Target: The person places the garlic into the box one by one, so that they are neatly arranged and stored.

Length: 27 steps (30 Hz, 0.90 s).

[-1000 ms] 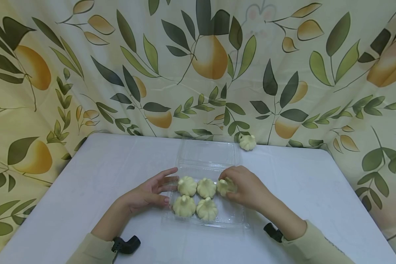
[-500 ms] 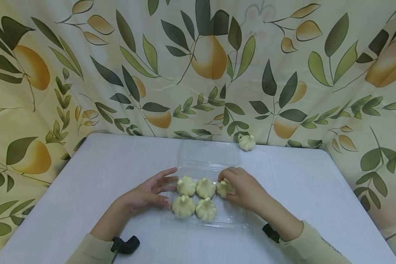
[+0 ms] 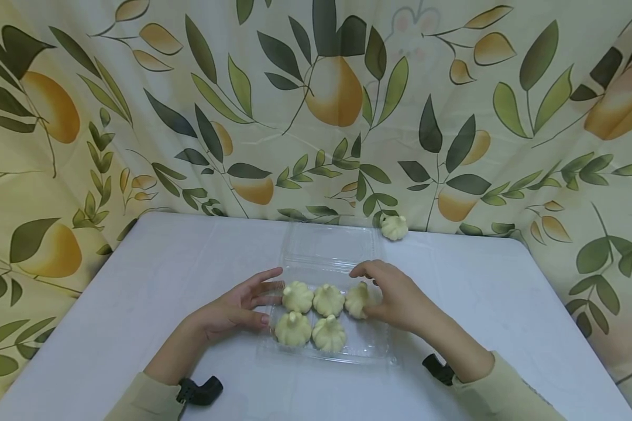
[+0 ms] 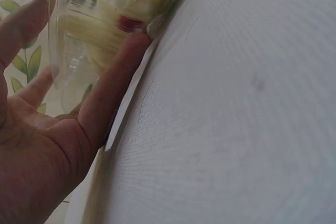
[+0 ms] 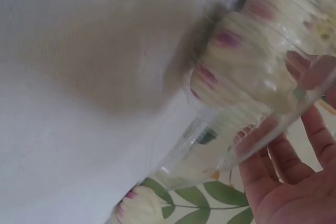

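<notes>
In the head view a clear plastic clamshell box [image 3: 366,348] lies with its lid [image 3: 332,241] folded back. Pale garlic bulbs sit in it: three along the back row and two in front, with purple marks visible in both wrist views. My right hand [image 3: 400,298] is at the back-right garlic bulb [image 3: 357,301], fingers spread off it and thumb beside it; whether the thumb touches cannot be told. At the box's left side my left hand [image 3: 226,307] rests with extended fingers; in the left wrist view a fingertip [image 4: 137,43] touches the plastic wall.
Another garlic bulb [image 3: 394,227] lies at the table's back edge, right of the lid. White cloth covers the table [image 3: 189,251]. Behind it hangs a fruit-patterned curtain [image 3: 274,146]. Each wrist carries a black camera mount [image 3: 200,390].
My right hand has let go of the back-right garlic bulb, its fingers lifting and spreading away. The bulb stays in the box. My left hand has not visibly moved.
</notes>
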Motion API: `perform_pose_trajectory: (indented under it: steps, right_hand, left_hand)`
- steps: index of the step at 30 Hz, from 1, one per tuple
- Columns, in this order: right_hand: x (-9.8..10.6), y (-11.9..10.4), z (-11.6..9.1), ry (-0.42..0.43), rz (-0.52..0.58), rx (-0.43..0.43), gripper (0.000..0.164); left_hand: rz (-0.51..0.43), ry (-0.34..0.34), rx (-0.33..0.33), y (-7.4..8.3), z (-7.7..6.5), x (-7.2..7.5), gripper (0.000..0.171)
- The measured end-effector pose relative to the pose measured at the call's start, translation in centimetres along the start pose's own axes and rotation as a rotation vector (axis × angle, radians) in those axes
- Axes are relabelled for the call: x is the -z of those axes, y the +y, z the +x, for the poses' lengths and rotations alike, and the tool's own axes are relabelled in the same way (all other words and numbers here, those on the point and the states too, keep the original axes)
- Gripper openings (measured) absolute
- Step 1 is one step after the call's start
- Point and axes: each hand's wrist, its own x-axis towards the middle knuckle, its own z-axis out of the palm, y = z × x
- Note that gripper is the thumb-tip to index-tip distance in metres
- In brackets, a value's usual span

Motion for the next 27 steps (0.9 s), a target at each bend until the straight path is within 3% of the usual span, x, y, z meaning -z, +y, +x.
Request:
perform_pose_trajectory:
  steps: [9,27]
  right_hand:
    - [1.8,1.2,0.2,0.08,0.171,-0.039,0.056]
    - [3.6,5.0,1.7,0.177,0.295,-0.251,0.065]
  left_hand:
    - [0.011,0.002,0.003,-0.1,0.0,0.1,0.095]
    - [0.002,0.01,0.022,0.0,-0.1,-0.1,0.095]
